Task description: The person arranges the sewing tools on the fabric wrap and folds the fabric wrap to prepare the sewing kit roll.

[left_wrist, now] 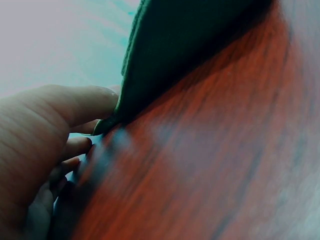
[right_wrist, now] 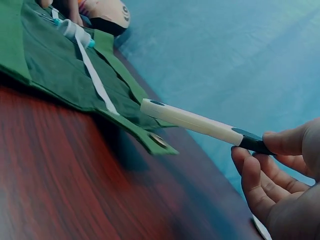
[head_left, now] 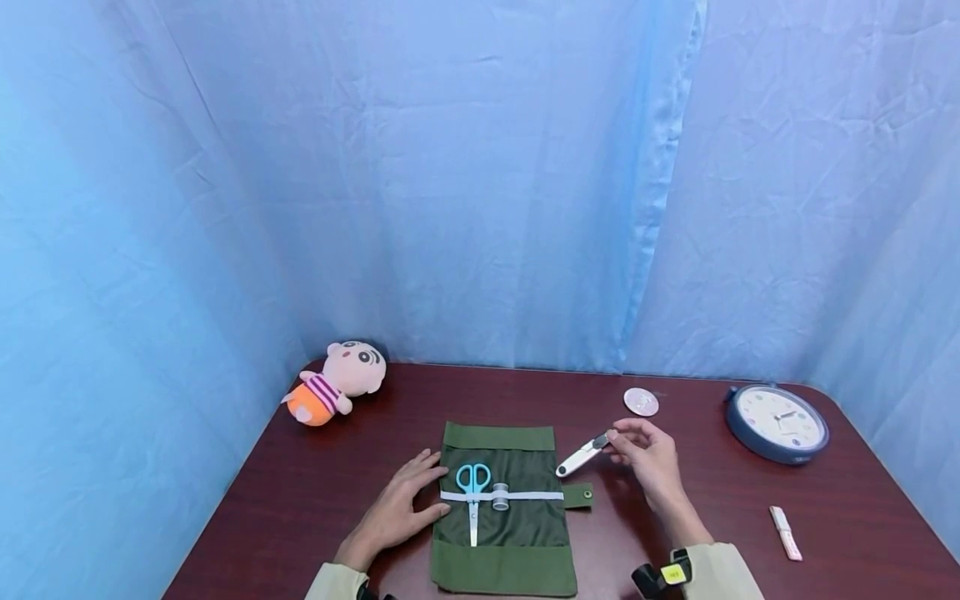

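A green fabric roll-up pouch (head_left: 517,562) lies unfolded on the dark wood table. Under its white elastic band (head_left: 536,496) sit blue-handled scissors (head_left: 473,479) and a small grey spool (head_left: 500,497). My left hand (head_left: 401,504) rests along the pouch's left edge, thumb and fingertips touching the cloth. Between thumb and fingers, my right hand (head_left: 654,467) pinches the dark end of a slim white-handled tool (right_wrist: 192,122). Its pale end points left, over the pouch's right edge near the snap tab (head_left: 577,496). The pinched end is partly hidden by the fingers.
A plush doll (head_left: 337,387) lies at the table's back left. Behind my right hand is a pale round disc (head_left: 641,402). A blue-rimmed clock (head_left: 780,421) lies at the right, with a small white-and-pink stick (head_left: 785,533) nearer the front. Blue curtains (head_left: 480,183) surround the table.
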`<state>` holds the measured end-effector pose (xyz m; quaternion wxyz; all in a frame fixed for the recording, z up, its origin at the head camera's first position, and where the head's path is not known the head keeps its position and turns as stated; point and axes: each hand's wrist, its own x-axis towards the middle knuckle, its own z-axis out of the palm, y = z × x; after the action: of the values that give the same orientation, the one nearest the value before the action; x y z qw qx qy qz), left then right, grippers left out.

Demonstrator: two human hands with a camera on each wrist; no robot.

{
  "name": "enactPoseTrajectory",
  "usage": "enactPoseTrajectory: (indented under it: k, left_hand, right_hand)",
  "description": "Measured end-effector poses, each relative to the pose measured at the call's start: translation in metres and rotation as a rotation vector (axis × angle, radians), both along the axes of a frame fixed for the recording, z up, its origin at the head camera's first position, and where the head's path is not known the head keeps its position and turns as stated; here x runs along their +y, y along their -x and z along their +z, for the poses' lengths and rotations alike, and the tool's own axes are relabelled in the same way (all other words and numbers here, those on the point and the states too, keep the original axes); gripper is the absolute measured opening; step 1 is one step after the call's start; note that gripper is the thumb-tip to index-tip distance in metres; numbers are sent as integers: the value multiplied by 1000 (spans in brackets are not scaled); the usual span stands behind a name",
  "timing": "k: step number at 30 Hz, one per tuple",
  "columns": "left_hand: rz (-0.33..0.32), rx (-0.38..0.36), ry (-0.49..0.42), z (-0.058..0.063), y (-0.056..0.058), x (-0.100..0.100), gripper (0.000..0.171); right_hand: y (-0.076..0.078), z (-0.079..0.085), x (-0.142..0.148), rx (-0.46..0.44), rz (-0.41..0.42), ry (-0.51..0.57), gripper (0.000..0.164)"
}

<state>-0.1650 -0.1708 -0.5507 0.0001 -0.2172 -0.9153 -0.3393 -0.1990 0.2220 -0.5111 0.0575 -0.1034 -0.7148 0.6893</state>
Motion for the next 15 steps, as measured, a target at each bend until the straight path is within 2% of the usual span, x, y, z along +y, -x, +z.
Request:
enactPoseTrajectory:
  k: [15]
  left_hand:
    - [-4, 5, 5, -1, 1, 1, 51]
  right_hand:
    - [12, -14, -34, -41, 99, 69, 27]
